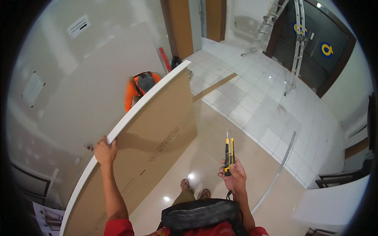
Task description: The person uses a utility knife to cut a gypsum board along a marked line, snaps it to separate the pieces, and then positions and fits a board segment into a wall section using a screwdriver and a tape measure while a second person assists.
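Board point(163, 122): a flat brown, paper-like face is presented here, marked with dark print and capped by a smooth white edge; it is stood upright on the floor point(216, 122).
Knife point(229, 151): a slim yellow-and-black handle is seen, with the thin metal blade extended and pointed away from the body.
Ground: glossy beige is seen nearby, bordered by square white tiles point(256, 95); a flat brown strip point(214, 87) and a long grey strip point(282, 166) are laid out there.
Left hand point(105, 151): clamped on the board's top edge, fingers curled over it.
Right hand point(234, 175): clamped round the lower handle; the knife is held up from the fingers, to the right of the board and apart from it.
Pouch point(201, 215): soft, black, worn at the waist between the forearms; its contents are hidden.
Co-worker point(141, 84): dressed in orange, bent low and partly hidden behind the board.
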A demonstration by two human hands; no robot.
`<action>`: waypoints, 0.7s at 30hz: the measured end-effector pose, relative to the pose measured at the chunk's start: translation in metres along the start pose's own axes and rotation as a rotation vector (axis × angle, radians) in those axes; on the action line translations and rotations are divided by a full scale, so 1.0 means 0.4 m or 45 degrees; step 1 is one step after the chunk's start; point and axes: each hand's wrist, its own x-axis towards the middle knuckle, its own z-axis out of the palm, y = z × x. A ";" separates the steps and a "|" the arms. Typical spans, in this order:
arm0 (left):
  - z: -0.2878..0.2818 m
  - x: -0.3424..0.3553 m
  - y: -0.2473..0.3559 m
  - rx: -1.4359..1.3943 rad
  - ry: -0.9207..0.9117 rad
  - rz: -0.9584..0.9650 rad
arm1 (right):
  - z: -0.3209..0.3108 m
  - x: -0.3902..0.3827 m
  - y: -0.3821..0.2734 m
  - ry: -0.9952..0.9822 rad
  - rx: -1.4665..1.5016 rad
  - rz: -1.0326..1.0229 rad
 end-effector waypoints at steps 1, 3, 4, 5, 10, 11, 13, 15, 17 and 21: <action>-0.002 0.003 0.000 -0.033 -0.063 -0.024 | -0.003 0.000 0.006 -0.047 -0.025 -0.008; 0.003 0.007 0.001 -0.061 -0.126 -0.051 | -0.013 0.001 0.017 -0.028 -0.056 -0.023; 0.009 0.007 -0.002 -0.074 -0.065 0.006 | -0.015 0.005 0.025 -0.039 -0.090 -0.002; 0.011 0.006 -0.011 -0.045 -0.043 0.016 | -0.015 0.008 0.032 -0.079 -0.057 0.012; 0.003 0.006 -0.051 -0.156 -0.161 0.218 | 0.021 0.016 0.061 -0.023 -0.083 -0.001; -0.006 0.006 -0.063 -0.146 -0.130 0.184 | 0.034 0.017 0.072 0.003 -0.080 -0.001; -0.026 0.013 -0.080 -0.113 -0.402 0.288 | 0.063 0.027 0.105 0.052 -0.102 -0.023; -0.054 0.017 -0.097 -0.105 -0.405 0.383 | 0.089 0.049 0.145 0.103 -0.102 -0.020; -0.071 0.024 -0.099 -0.107 -0.426 0.516 | 0.116 0.089 0.206 0.217 -0.104 -0.032; -0.075 0.020 -0.086 -0.454 -0.465 0.461 | 0.170 0.222 0.324 0.314 -0.088 -0.038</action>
